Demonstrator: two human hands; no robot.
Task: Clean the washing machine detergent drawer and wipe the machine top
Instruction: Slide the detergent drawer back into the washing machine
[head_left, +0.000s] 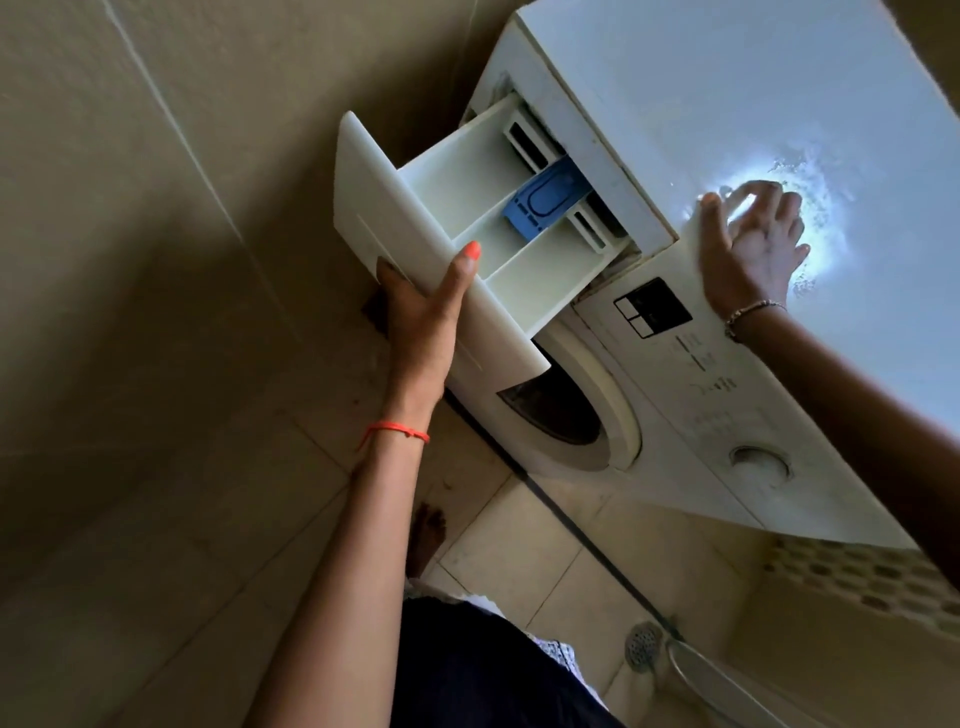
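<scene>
Nearest, a dark garment fills the bottom edge, cut off by the frame. Past it a bare foot stands on the tiled floor, with a round floor drain to its right.

The left forearm, an orange thread round its wrist, reaches up to the detergent drawer. The left grip is clamped on the drawer's white front panel: the thumb lies over the panel's upper edge, and the fingers are hidden beneath it. The drawer is pulled well out of the washing machine's upper left corner. Its rear end is tucked out of sight under the machine top. Its pale compartments lie open to view, with a blue insert in the middle one towards the back.

Below the drawer the round door is partly covered by the panel. The control panel's print is too blurred to read.

Farther on, the right grip lies flat on the machine top with its fingers spread apart. Strong glare washes out the fingertips, so I cannot tell whether anything lies under them. A beaded bracelet circles that wrist, and the arm runs off the right edge.
</scene>
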